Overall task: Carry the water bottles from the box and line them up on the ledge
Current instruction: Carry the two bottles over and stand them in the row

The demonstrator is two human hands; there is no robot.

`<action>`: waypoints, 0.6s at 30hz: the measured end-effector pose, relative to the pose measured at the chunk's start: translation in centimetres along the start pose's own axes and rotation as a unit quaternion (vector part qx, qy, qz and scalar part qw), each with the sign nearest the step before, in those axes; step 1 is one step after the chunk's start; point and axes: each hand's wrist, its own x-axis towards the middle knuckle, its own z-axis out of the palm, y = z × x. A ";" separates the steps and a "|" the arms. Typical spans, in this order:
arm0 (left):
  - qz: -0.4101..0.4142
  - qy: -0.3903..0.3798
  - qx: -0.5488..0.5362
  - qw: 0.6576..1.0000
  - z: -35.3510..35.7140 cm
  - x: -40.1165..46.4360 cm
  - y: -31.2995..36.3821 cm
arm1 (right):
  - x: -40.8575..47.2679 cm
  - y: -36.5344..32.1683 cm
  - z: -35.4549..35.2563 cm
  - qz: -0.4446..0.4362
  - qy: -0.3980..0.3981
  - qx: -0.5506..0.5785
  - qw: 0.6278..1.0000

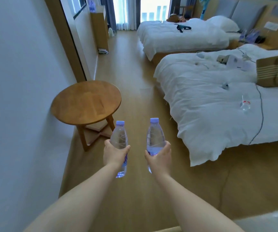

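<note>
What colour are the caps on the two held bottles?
Pale lilac-blue caps on both clear plastic water bottles, head view.

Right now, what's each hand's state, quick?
Left hand: closed around the left water bottle, held upright.
Right hand: closed around the right water bottle, held upright.

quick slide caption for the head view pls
Head view: left hand and right hand each carry an upright capped water bottle past a round wooden table.

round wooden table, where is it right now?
Head view, left of centre: the round table stands against the left wall, just ahead and left of the left hand and its bottle.
</note>
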 end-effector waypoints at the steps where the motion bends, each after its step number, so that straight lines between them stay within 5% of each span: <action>1: -0.004 0.006 -0.005 1.000 0.2 1.4 1.0 | 1.6 -0.9 0.5 -0.011 -0.002 -0.002 1.000; 18: 0.045 0.138 -0.057 0.988 11.2 27.9 21.9 | 38.5 -13.0 8.2 -0.155 -0.054 0.006 0.986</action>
